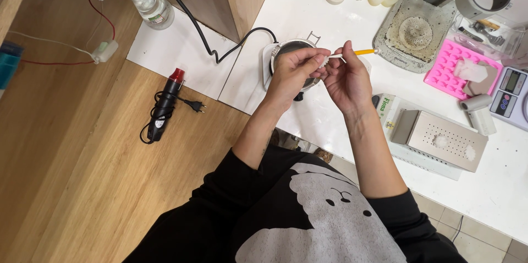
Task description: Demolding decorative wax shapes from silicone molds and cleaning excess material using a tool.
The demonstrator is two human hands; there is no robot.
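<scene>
Head view, left hand: the left hand (294, 73) is curled over a small metal pot (291, 48) on the white table (308, 4). Its fingers pinch something small and white at the tips. I cannot tell what that bit is.
Head view, right hand: the right hand (347, 81) is closed around a thin stick (360, 52). The stick is white near the fingers and orange at the far end. Its tip meets the left hand's fingertips.
Head view, pot: it sits on a white base with a black cord (209, 48) running away from it.
Head view, right side of table: a pink mold (443, 73), a small scale (511, 95), a metal block with holes (445, 139) and a dirty tray (412, 35).
Head view, left side: a black heat gun (164, 106) with a red tip lies on the wooden floor (82, 175). A spray bottle (151, 4) is near it.
</scene>
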